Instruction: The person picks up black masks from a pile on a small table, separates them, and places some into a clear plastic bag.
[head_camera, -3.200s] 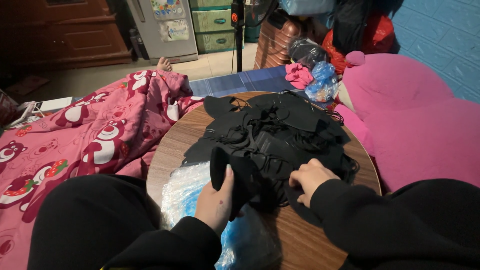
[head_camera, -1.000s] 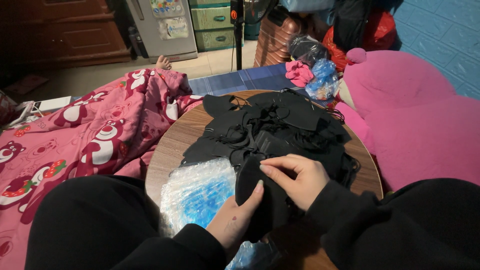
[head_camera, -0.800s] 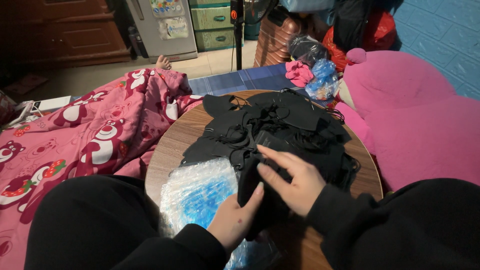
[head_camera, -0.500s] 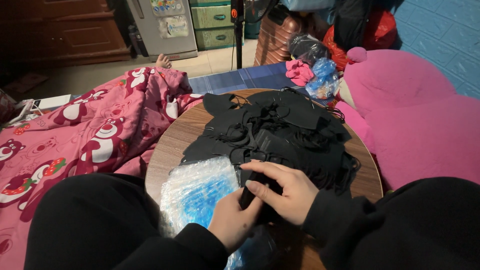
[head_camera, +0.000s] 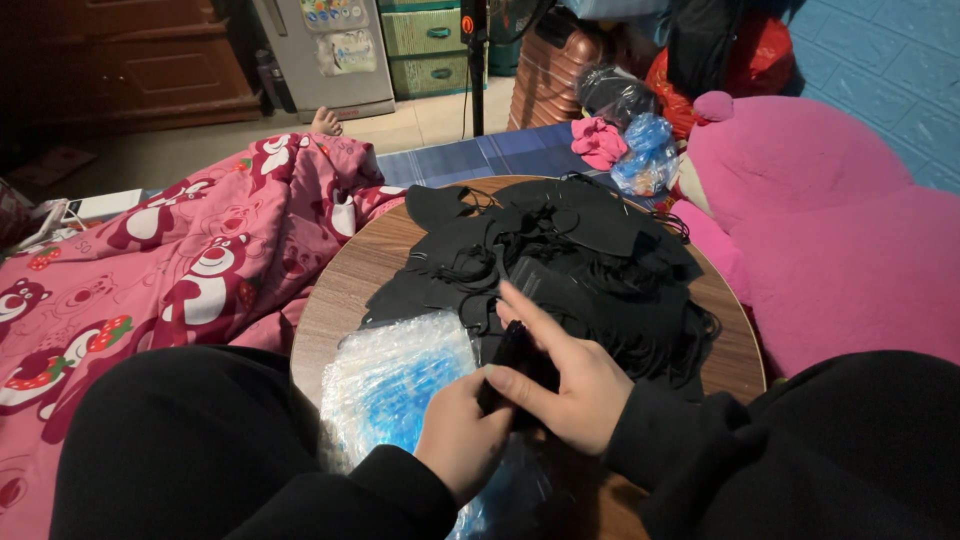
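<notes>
A heap of black face masks (head_camera: 560, 260) with thin ear loops covers the far half of a round wooden table (head_camera: 350, 290). Near the table's front edge, my left hand (head_camera: 462, 430) and my right hand (head_camera: 565, 375) press together around one folded black mask (head_camera: 512, 362). The left hand grips it from below; the right hand's fingers lie flat over its top. A stack of clear plastic bags (head_camera: 395, 385) with blue showing through lies just left of both hands. Both sleeves are black.
A pink cartoon-bear blanket (head_camera: 170, 280) covers someone whose bare foot (head_camera: 322, 121) shows at the far left. A big pink plush (head_camera: 820, 210) sits right of the table. Behind stand a suitcase (head_camera: 550, 70), filled plastic bags (head_camera: 640, 150), green crates and a small fridge.
Both hands drew the black mask down toward the near table edge. My right hand came over the top and flattened it against my left, folding it smaller.
</notes>
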